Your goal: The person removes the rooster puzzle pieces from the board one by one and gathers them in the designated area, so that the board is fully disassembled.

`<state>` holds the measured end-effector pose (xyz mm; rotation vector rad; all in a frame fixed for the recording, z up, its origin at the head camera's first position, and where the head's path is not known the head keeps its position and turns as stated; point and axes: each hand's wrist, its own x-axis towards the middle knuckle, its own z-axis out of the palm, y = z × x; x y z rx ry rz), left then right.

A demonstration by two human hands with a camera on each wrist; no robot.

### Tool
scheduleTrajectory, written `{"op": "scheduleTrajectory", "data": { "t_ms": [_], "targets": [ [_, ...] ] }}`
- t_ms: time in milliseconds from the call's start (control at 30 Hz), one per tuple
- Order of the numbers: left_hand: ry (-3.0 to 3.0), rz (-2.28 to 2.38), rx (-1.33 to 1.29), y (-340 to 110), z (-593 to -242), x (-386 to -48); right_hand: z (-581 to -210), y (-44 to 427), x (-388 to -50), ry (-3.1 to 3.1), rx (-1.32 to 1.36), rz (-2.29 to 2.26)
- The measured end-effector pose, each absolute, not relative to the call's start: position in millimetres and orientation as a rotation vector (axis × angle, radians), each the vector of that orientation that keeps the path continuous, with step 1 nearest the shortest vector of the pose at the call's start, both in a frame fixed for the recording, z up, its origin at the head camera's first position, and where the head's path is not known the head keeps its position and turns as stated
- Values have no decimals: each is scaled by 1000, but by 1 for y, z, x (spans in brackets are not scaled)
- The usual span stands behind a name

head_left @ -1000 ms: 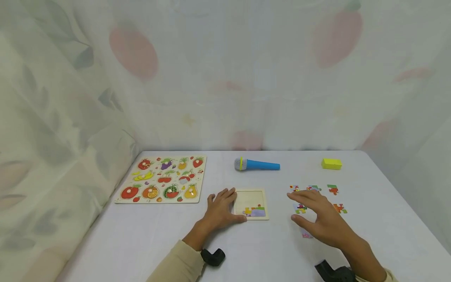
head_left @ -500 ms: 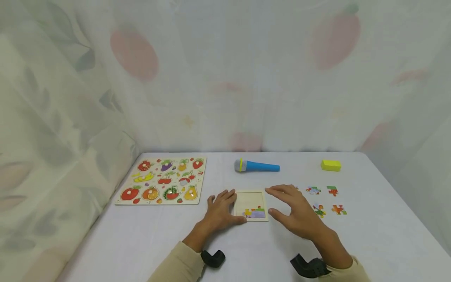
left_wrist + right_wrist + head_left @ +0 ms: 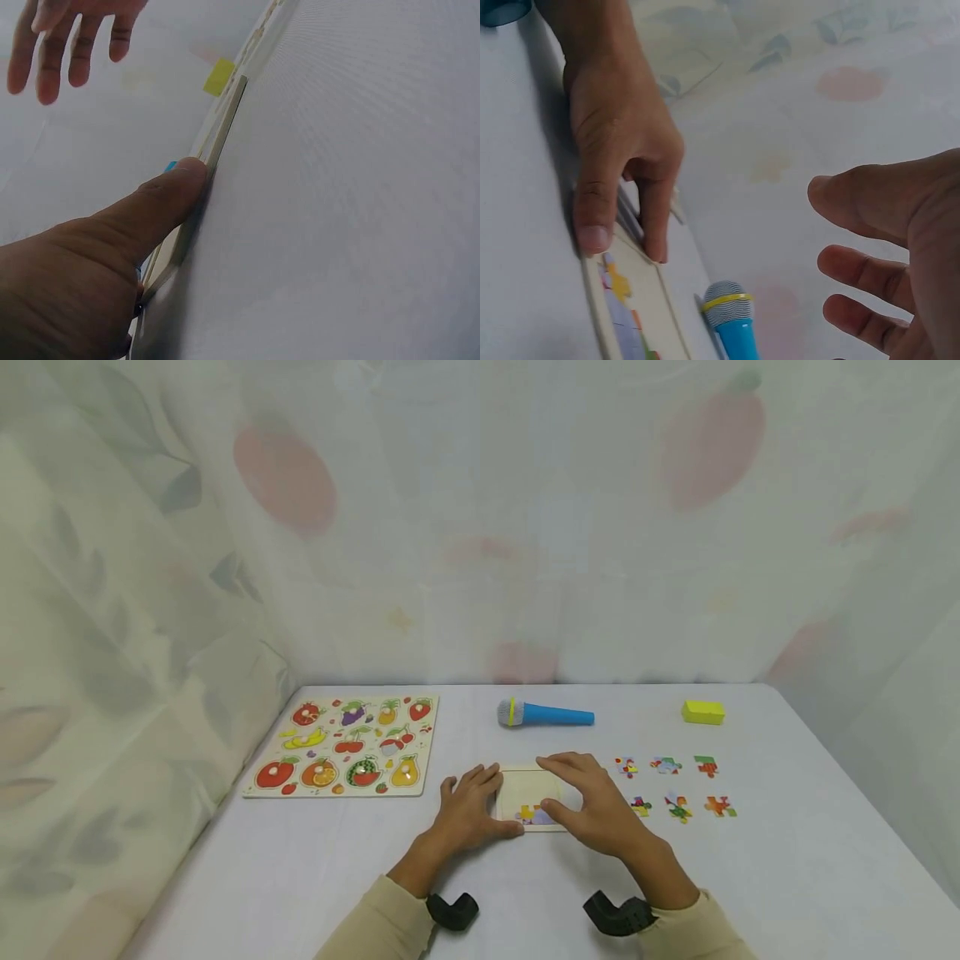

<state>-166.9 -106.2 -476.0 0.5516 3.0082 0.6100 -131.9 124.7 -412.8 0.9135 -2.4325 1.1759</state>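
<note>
A small wooden puzzle tray (image 3: 519, 786) lies mid-table, with several joined jigsaw pieces (image 3: 527, 815) in its near part. My left hand (image 3: 467, 812) holds the tray at its left side, thumb on the near edge and fingers at the left edge. Above the tray's right side hovers my right hand (image 3: 597, 810), thumb and fingers apart; the right wrist view shows nothing between them. It covers part of the tray and of the pieces. Several loose jigsaw pieces (image 3: 678, 809) lie to the right in two rows.
A wooden fruit puzzle board (image 3: 340, 785) lies at the left. Behind the tray is a blue toy microphone (image 3: 558, 715), and a yellow block (image 3: 702, 712) sits at the back right. A printed cloth (image 3: 420, 593) hangs behind the table.
My right hand has moved left, from over the loose jigsaw pieces to above the tray's right side, uncovering several of those pieces. The left hand has stayed at the tray.
</note>
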Motion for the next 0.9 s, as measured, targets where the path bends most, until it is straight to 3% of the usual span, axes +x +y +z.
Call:
{"op": "scheduleTrajectory", "data": {
  "t_ms": [433,900],
  "targets": [
    [3019,604,564,-107,-476,-167,-457,115,-147,-2501,844,1227],
    [3032,606,602,-108,-475,-166,-475,114,-151,-2707,779,1083]
  ]
}}
